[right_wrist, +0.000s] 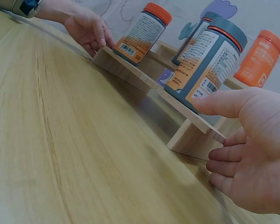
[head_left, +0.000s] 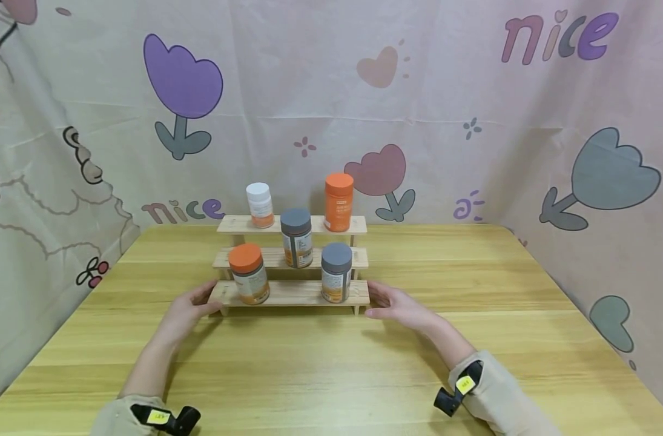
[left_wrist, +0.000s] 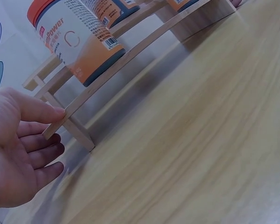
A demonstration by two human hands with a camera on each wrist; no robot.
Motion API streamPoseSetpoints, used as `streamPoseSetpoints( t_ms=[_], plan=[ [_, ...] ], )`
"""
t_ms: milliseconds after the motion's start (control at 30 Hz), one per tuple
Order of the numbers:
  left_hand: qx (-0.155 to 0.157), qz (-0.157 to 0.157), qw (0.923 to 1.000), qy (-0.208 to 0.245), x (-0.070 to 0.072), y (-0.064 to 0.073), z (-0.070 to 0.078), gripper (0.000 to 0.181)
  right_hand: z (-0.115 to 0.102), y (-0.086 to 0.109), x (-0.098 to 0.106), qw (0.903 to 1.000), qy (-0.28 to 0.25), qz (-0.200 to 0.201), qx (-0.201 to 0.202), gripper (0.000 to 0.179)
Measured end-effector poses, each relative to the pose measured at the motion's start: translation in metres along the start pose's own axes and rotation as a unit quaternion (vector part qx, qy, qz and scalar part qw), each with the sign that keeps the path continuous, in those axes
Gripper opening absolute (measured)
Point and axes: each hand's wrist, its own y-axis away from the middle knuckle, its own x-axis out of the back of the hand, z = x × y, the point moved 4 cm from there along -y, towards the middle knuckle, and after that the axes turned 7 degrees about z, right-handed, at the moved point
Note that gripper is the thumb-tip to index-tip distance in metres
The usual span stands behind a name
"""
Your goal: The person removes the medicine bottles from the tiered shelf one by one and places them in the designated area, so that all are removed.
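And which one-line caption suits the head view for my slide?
Left hand and right hand at opposite ends of a three-step rack bearing five bottles.

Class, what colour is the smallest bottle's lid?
The lid is white, shown best in the head view.

Pale three-tier wooden rack (head_left: 293, 293) upright on table (head_left: 309, 369), five lidded bottles (head_left: 339, 209) on its steps

The 3-step rack (head_left: 295, 293) is pale wood, matt and finely grained. The 5 jars (head_left: 338, 212) look like smooth plastic, the grey lids (head_left: 336, 256) fairly matt, and printed labels (right_wrist: 220, 68) lie flat around the darker bodies. The tabletop (head_left: 320, 375) shows smooth wood grain with a soft sheen. Behind hangs creased, matt printed cloth (head_left: 298, 72); the sleeves (head_left: 513, 399) are matt cloth too.
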Motion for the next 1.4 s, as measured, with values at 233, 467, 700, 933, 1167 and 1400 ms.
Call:
streamPoseSetpoints(
  t_ms=[233,467,700,933,1167,1400],
  plan=[
    [-0.012,-0.007,0.9996,-0.026,0.002,0.001,0.004,0.073,-0.002,0.001,0.001,0.9994,0.033,0.012,-0.005,0.073],
    [-0.014,-0.025,0.9994,-0.018,0.002,-0.002,0.007,0.075,-0.012,0.008,0.032,0.996,0.053,0.071,-0.014,0.072],
    [-0.009,-0.036,0.9993,-0.01,0.003,-0.004,0.005,0.076,-0.035,0.0,0.07,0.9895,0.009,0.144,-0.002,0.066],
    [-0.015,-0.036,0.9992,-0.003,0.004,-0.005,0.003,0.076,-0.069,-0.015,0.089,0.9868,0.005,0.161,0.015,0.065],
    [-0.024,-0.038,0.999,0.005,0.004,-0.003,0.003,0.075,-0.096,-0.037,0.089,0.987,0.033,0.157,0.017,0.065],
    [-0.026,-0.037,0.999,-0.002,0.003,-0.002,0.002,0.074,-0.121,-0.062,0.079,0.9838,0.046,0.171,0.027,0.066]
  ],
)
